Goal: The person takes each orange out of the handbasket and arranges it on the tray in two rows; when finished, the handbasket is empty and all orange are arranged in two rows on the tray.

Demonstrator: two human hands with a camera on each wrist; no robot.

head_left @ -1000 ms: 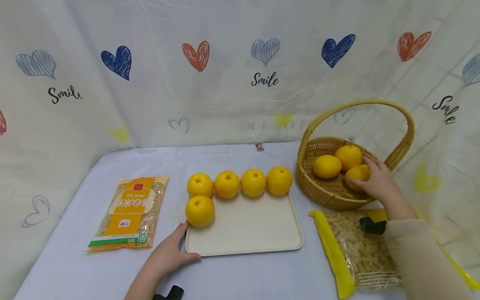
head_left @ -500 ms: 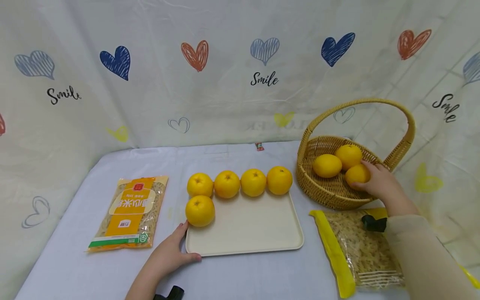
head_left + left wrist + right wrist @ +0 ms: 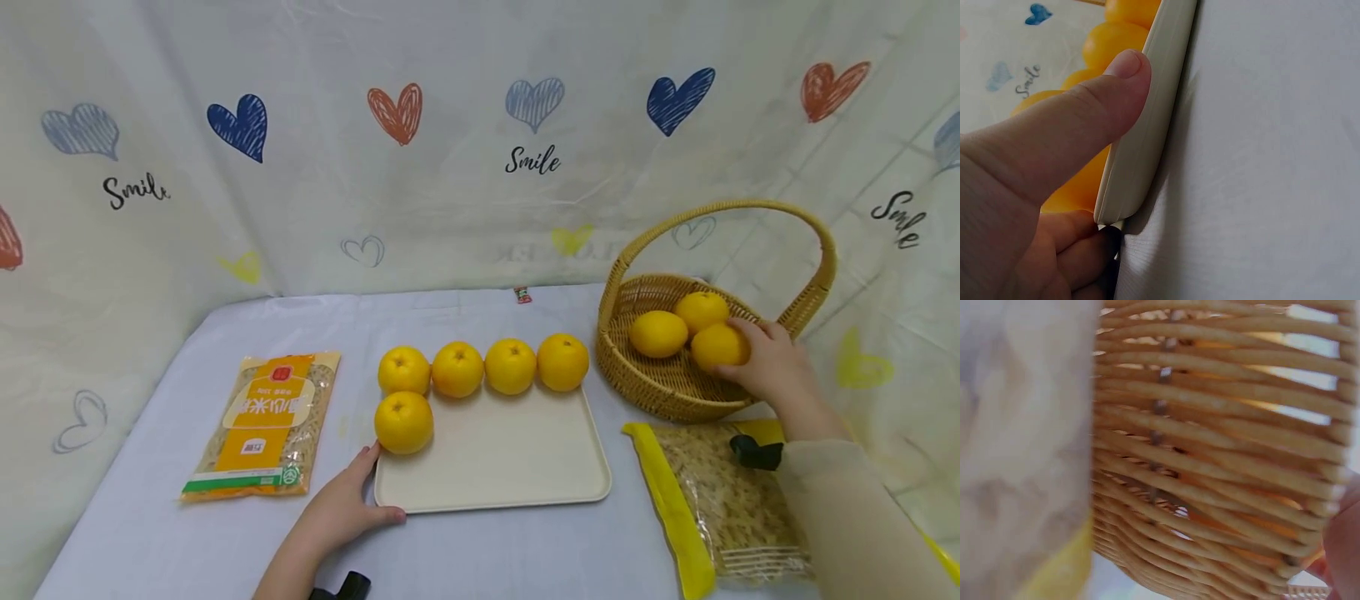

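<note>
In the head view my left hand [image 3: 342,508] grips the near-left corner of a cream tray [image 3: 517,458]. The left wrist view shows its thumb [image 3: 1100,103] over the rim, with fingers curled at the corner. On the tray, several oranges [image 3: 510,367] line the far edge, and one more orange [image 3: 403,423] sits at the left, just beyond my left fingers. Over at the right, my right hand [image 3: 772,367] holds an orange [image 3: 718,348] inside a wicker basket [image 3: 637,387]. Two other yellow-orange fruits [image 3: 658,334] lie beside it there. The basket's weave hides most of this hand in the right wrist view.
A bag of pasta [image 3: 262,425] with an orange label lies left of the tray. Another pasta bag [image 3: 738,508], yellow-edged, lies in front of the basket under my right forearm. The tall basket handle [image 3: 720,207] arches behind my right hand. A small red wrapper [image 3: 522,295] lies at the back.
My right hand has shifted slightly, and the orange at its fingers has turned a little within the basket. My left hand and the tray's oranges keep their places.
</note>
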